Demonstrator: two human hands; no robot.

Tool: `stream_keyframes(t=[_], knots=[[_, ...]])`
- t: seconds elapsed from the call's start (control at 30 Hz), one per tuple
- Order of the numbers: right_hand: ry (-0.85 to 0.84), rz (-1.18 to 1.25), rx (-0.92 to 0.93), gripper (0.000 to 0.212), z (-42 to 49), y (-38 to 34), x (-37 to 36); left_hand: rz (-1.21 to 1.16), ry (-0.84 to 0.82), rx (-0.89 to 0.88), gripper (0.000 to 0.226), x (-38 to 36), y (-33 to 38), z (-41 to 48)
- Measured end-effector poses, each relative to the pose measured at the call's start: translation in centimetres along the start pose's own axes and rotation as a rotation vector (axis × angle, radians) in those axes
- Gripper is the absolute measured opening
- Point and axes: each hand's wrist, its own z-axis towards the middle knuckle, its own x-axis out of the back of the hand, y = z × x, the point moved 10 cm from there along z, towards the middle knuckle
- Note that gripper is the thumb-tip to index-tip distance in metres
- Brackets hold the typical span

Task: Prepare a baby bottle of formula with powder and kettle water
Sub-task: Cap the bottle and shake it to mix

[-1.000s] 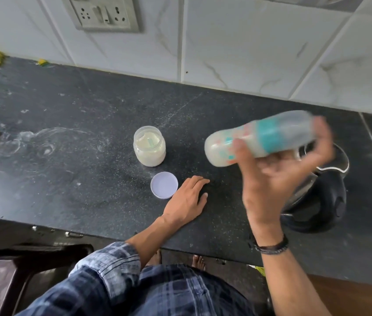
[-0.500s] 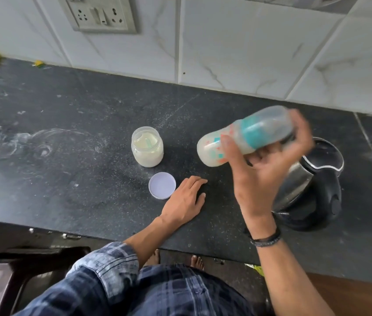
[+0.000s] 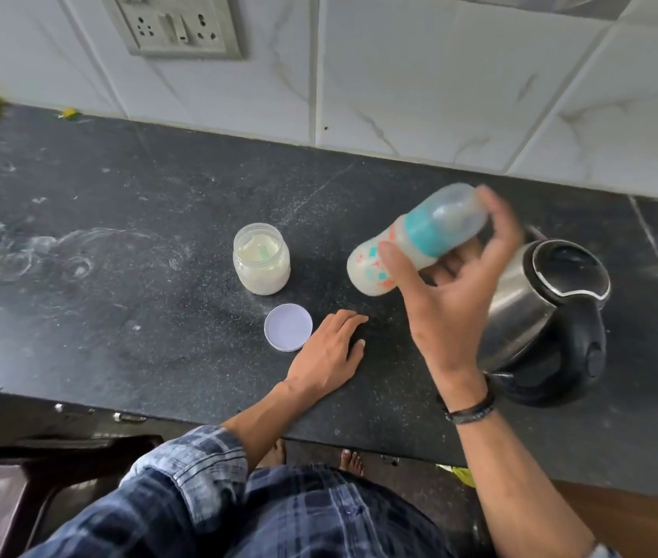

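Countertop (image 3: 117, 316) dark, speckled, beneath white tiled wall (image 3: 399, 74); right hand (image 3: 452, 300) grips tilted, milky baby bottle (image 3: 424, 231); left hand (image 3: 327, 352) rests flat on it

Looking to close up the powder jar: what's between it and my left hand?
A round white lid lies flat on the dark counter between the open jar and the left hand, close beside the hand, in the head view.

Jar (image 3: 261, 259) left of kettle (image 3: 552, 316); lid (image 3: 288, 327) before jar (bottle (image 3: 424, 231) held between).
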Motion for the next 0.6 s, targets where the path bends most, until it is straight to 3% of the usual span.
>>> stream_keyframes(t=[0.13,0.3,0.43,0.53,0.6], knots=[[0.154,0.1,0.204,0.089,-0.2,-3.1,1.4,0.008,0.011,0.007,0.041,0.0,-0.1,0.2],[-0.025,0.036,0.033,0.085,0.0,-0.5,-0.6,-0.004,-0.009,0.013,0.042,-0.1,-0.1,0.1],[0.046,0.015,0.263,0.089,0.3,-3.2,0.4,0.012,0.001,0.02,0.042,0.0,-0.1,0.2],[-0.094,-0.021,0.084,0.085,0.8,-0.5,-1.0,0.009,-0.003,0.018,0.042,-0.1,-0.3,0.0],[-0.033,0.023,0.081,0.083,0.5,-1.7,-0.6,0.0,-0.002,0.014,0.042,-0.2,-0.2,0.0]])
